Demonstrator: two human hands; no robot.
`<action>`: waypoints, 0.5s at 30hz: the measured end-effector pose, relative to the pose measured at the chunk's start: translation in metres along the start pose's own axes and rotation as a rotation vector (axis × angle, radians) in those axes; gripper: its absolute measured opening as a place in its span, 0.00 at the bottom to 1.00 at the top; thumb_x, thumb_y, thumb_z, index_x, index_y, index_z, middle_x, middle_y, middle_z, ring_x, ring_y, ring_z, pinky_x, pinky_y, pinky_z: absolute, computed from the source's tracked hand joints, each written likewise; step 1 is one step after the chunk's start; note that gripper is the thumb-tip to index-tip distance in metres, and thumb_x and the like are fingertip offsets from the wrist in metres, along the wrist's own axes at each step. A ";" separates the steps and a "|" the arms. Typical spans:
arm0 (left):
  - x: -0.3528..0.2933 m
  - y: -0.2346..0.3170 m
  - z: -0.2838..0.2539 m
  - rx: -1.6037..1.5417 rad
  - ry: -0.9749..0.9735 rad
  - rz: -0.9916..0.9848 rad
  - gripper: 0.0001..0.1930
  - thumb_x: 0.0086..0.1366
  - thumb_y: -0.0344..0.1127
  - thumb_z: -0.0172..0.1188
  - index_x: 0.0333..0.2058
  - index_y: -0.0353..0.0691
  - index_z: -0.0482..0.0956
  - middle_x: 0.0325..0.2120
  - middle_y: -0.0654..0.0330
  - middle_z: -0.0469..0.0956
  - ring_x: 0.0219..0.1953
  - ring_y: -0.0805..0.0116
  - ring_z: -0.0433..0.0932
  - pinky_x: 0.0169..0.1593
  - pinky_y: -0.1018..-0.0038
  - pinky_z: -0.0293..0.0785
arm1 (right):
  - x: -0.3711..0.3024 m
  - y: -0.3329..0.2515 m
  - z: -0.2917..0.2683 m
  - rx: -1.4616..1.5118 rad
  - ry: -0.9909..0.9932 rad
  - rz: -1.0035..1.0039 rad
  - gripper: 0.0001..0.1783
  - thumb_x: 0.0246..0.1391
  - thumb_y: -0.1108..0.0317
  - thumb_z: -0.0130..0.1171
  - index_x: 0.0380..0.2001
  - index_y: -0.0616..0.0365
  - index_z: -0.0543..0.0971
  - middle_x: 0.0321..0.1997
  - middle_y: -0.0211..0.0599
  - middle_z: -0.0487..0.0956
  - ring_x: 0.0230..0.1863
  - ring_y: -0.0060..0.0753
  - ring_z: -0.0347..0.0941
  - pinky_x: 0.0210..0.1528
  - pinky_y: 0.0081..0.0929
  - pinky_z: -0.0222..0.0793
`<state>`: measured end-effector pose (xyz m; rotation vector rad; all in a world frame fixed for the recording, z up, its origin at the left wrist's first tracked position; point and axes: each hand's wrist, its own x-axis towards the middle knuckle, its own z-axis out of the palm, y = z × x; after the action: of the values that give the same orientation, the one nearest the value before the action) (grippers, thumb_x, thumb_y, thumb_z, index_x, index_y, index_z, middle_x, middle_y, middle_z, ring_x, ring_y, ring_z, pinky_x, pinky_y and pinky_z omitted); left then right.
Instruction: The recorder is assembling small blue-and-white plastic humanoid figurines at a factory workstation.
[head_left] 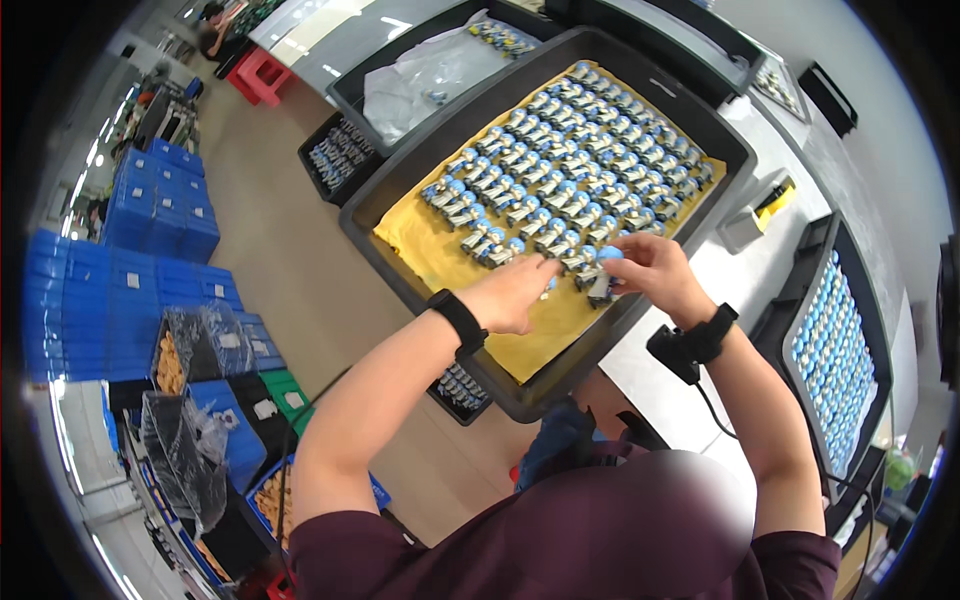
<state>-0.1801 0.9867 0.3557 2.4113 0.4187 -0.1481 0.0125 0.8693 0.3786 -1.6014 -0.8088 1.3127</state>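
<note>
Rows of small figurines point(562, 150) with light-blue tops, pale bodies and dark-blue ends lie on a yellow sheet point(420, 240) inside a large black tray point(385, 180). Over the tray's near part, my right hand point(655, 275) is closed by its fingertips on one blue-topped figurine point(604, 282) at the near end of the rows. My left hand point(508, 295) reaches in beside it, fingers stretched toward the front row. A small blue-and-white piece point(548, 288) shows next to those fingers; whether they touch it is unclear. Each wrist wears a black strap.
Behind the tray is another black tray point(420, 85) with clear plastic sheeting. A tray of blue round-topped pieces point(835, 350) stands at right, near a grey holder with a yellow-and-black tool point(765, 208). Blue crates point(165, 205) and a red stool point(262, 75) stand on the floor at left.
</note>
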 end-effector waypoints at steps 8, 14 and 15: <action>0.045 -0.018 0.072 0.556 -0.494 0.317 0.21 0.37 0.22 0.59 0.37 0.38 0.74 0.39 0.59 0.68 0.48 0.58 0.65 0.44 0.63 0.69 | -0.092 0.040 -0.064 0.252 0.313 0.036 0.17 0.49 0.68 0.59 0.41 0.68 0.72 0.33 0.34 0.76 0.31 0.21 0.73 0.33 0.19 0.73; 0.046 -0.024 0.045 0.385 -0.164 0.269 0.19 0.43 0.31 0.64 0.36 0.38 0.72 0.39 0.55 0.69 0.45 0.54 0.67 0.45 0.64 0.67 | -0.146 0.084 -0.087 0.370 0.526 0.079 0.13 0.50 0.72 0.56 0.40 0.66 0.72 0.32 0.31 0.76 0.29 0.19 0.72 0.31 0.16 0.71; 0.046 -0.033 0.038 0.337 -0.087 0.147 0.17 0.45 0.30 0.63 0.36 0.38 0.72 0.38 0.54 0.68 0.44 0.53 0.68 0.45 0.63 0.67 | -0.154 0.086 -0.089 0.389 0.542 0.082 0.13 0.50 0.72 0.55 0.40 0.66 0.72 0.32 0.31 0.75 0.29 0.19 0.72 0.31 0.16 0.71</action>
<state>-0.1481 0.9976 0.2967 2.7430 0.1862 -0.2759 0.0602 0.6777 0.3646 -1.5697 -0.1458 0.9431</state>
